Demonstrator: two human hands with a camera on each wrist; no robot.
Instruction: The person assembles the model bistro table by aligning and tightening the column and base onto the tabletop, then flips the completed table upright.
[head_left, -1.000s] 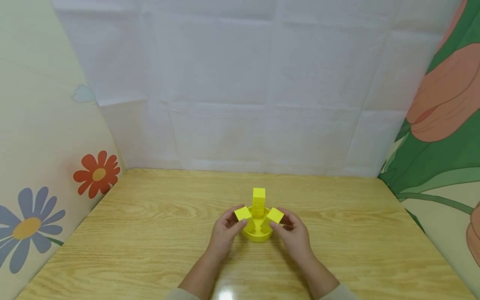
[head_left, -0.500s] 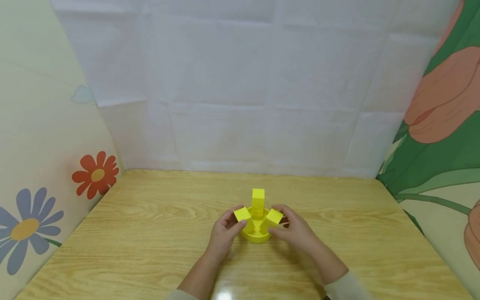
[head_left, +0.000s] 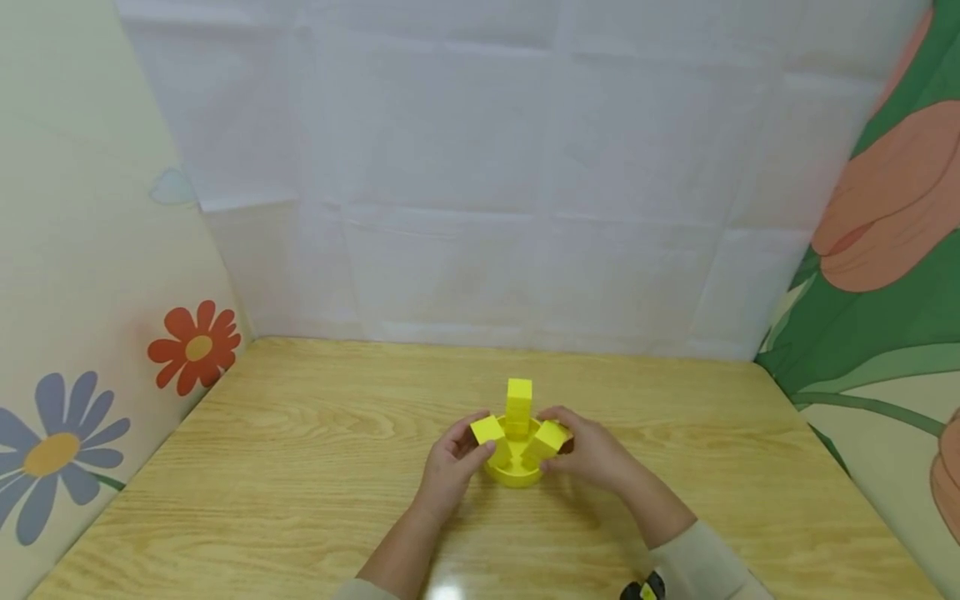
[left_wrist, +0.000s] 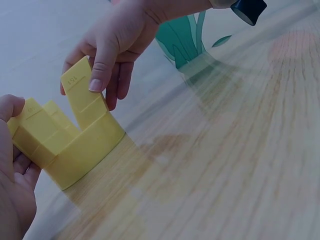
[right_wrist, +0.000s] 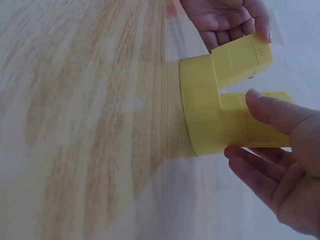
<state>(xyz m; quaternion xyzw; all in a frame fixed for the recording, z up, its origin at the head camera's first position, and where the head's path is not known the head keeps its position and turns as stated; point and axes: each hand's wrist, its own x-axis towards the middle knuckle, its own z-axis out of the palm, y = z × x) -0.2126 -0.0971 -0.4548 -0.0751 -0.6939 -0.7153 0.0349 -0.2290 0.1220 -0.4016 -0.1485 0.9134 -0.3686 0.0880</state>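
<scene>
A yellow round dish-like base (head_left: 514, 480) stands on the table, with three square posts leaning or rising from its rim. My left hand (head_left: 442, 473) pinches the left post (head_left: 490, 437) between thumb and fingers. On the other side, my right hand (head_left: 597, 454) holds the right post (head_left: 548, 438), thumb on the near face and fingers behind. Untouched at the back is the third post (head_left: 519, 402). In the left wrist view, small raised figures mark the right post (left_wrist: 82, 92). The base (right_wrist: 200, 102) sits flat on the wood in the right wrist view.
The wood-grain table (head_left: 315, 467) surrounds the yellow piece. Behind it hangs a creased white sheet (head_left: 480, 167). Flower-patterned walls (head_left: 97, 250) flank the table. A black device (head_left: 643, 588) shows by the right sleeve.
My right forearm has swung outward to the right, and the right hand has turned and shifted its hold on the right post. The left hand stays almost still on its post.
</scene>
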